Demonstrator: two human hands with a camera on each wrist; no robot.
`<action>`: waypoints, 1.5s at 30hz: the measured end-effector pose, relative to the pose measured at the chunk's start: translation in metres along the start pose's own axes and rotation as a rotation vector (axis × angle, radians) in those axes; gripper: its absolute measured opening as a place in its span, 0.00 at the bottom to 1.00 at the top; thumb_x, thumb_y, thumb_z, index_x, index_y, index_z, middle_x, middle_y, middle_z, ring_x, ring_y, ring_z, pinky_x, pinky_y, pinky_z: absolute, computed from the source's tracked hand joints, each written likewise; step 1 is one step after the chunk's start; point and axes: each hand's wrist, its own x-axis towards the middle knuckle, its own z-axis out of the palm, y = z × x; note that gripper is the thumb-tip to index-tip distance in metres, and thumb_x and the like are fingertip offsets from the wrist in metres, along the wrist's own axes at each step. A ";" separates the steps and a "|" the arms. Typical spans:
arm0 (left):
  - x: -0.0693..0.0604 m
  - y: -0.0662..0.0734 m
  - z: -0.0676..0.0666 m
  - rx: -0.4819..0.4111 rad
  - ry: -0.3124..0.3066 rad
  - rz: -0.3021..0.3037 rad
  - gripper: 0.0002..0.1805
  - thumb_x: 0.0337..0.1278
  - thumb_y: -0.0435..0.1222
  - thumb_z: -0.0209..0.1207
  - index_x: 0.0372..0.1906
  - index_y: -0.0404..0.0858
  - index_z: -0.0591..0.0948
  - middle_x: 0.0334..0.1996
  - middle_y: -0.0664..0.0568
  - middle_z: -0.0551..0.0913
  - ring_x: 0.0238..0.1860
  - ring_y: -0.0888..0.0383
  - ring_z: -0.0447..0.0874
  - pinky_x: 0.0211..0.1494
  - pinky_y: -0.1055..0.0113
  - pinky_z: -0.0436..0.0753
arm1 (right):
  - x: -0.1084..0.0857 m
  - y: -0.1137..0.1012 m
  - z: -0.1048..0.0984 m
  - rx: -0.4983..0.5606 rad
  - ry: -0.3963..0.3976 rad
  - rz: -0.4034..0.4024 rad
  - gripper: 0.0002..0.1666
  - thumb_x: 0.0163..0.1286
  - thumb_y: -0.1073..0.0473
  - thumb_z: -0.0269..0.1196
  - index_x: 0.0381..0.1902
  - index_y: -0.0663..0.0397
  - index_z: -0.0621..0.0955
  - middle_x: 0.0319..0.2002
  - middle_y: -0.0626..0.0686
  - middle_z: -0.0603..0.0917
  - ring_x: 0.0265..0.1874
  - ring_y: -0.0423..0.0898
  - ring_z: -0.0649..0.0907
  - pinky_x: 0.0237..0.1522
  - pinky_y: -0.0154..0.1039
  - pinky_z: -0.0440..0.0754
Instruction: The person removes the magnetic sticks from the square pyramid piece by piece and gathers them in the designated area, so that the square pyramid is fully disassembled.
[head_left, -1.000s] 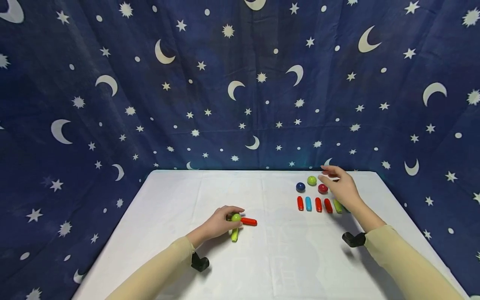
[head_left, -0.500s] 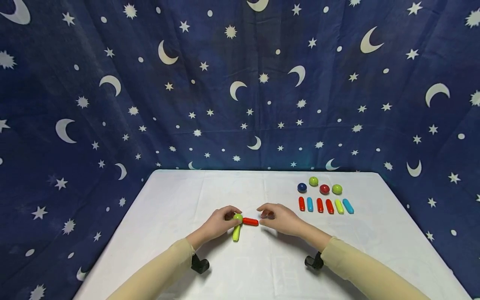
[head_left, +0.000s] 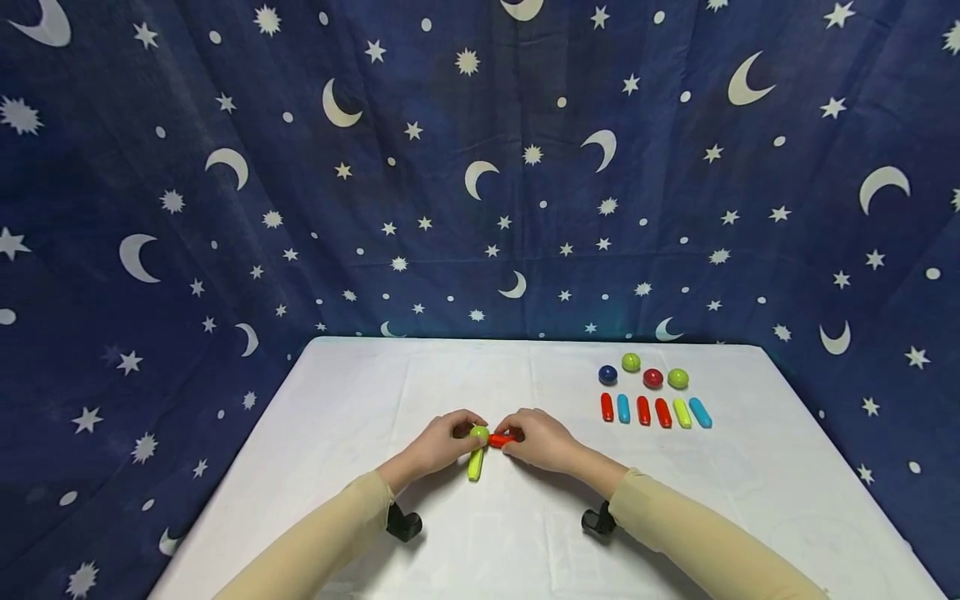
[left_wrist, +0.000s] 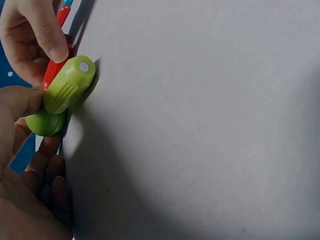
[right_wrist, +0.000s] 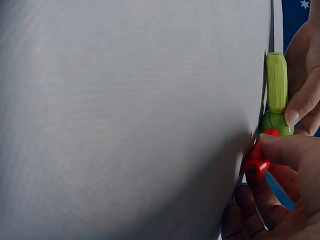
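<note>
Near the middle of the table, my left hand (head_left: 441, 442) pinches a green ball (head_left: 479, 432) between thumb and fingers. A yellow-green ribbed stick (head_left: 476, 465) extends from the ball toward me; its free end shows a pale round spot (left_wrist: 84, 66) in the left wrist view. On the ball's right side, a short red stick (head_left: 498, 440) points sideways, its near end meeting the ball. My right hand (head_left: 542, 440) pinches the red stick (right_wrist: 256, 162) by its outer part, thumb on the near side. Fingers hide part of the ball and the red stick's outer end.
At the right back of the white table (head_left: 360, 392) lie a blue ball (head_left: 607, 375), a red ball (head_left: 653, 378) and two green balls (head_left: 678, 378). Before them is a row of red, blue and yellow-green sticks (head_left: 682, 413). A starry cloth (head_left: 420, 167) hangs behind.
My right hand has come from the loose balls at the right back to the red stick and now grips it. The left hand has stayed on the green ball.
</note>
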 end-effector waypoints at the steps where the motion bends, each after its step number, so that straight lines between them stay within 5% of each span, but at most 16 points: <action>1: 0.000 0.001 0.000 0.002 -0.001 0.001 0.16 0.70 0.43 0.64 0.57 0.43 0.82 0.41 0.56 0.81 0.41 0.57 0.75 0.46 0.59 0.75 | 0.000 0.000 0.000 -0.008 0.000 -0.004 0.13 0.66 0.56 0.72 0.49 0.45 0.88 0.33 0.41 0.78 0.35 0.41 0.75 0.40 0.41 0.74; 13: 0.003 0.004 0.002 0.003 -0.013 -0.001 0.15 0.69 0.42 0.64 0.56 0.44 0.83 0.39 0.56 0.80 0.40 0.56 0.74 0.43 0.60 0.73 | -0.003 0.006 -0.007 0.076 -0.059 -0.011 0.11 0.73 0.59 0.65 0.51 0.46 0.86 0.41 0.45 0.83 0.42 0.45 0.78 0.49 0.49 0.76; 23: 0.002 0.004 0.002 -0.015 -0.002 -0.018 0.16 0.67 0.44 0.65 0.56 0.45 0.83 0.43 0.56 0.81 0.43 0.56 0.75 0.48 0.58 0.74 | -0.020 0.025 -0.046 0.414 -0.015 0.046 0.13 0.75 0.55 0.64 0.55 0.48 0.83 0.37 0.49 0.84 0.36 0.54 0.82 0.35 0.42 0.78; 29: 0.000 0.002 0.001 -0.043 -0.004 -0.018 0.17 0.68 0.44 0.65 0.56 0.44 0.83 0.44 0.55 0.81 0.44 0.55 0.75 0.48 0.58 0.74 | -0.046 0.064 -0.097 0.473 0.098 0.124 0.24 0.75 0.52 0.65 0.65 0.52 0.78 0.43 0.54 0.85 0.44 0.61 0.81 0.40 0.45 0.79; 36: -0.001 0.001 0.000 -0.047 -0.002 -0.028 0.16 0.67 0.44 0.66 0.56 0.44 0.83 0.44 0.55 0.81 0.44 0.55 0.76 0.48 0.58 0.75 | -0.088 0.123 -0.153 0.485 0.175 0.308 0.38 0.75 0.43 0.63 0.75 0.55 0.69 0.56 0.63 0.81 0.51 0.65 0.77 0.45 0.52 0.80; 40: -0.002 0.001 0.000 -0.048 -0.006 -0.033 0.16 0.67 0.43 0.65 0.57 0.44 0.83 0.44 0.55 0.81 0.44 0.56 0.76 0.47 0.60 0.75 | -0.109 0.154 -0.174 0.471 0.208 0.380 0.42 0.77 0.41 0.59 0.78 0.59 0.64 0.66 0.70 0.73 0.60 0.66 0.75 0.57 0.55 0.78; 45: -0.002 0.002 0.001 -0.064 -0.012 -0.030 0.16 0.68 0.43 0.65 0.57 0.44 0.83 0.44 0.55 0.81 0.43 0.56 0.75 0.45 0.61 0.74 | -0.132 0.189 -0.187 0.441 0.238 0.462 0.43 0.79 0.42 0.57 0.78 0.65 0.61 0.71 0.72 0.64 0.59 0.64 0.74 0.53 0.49 0.80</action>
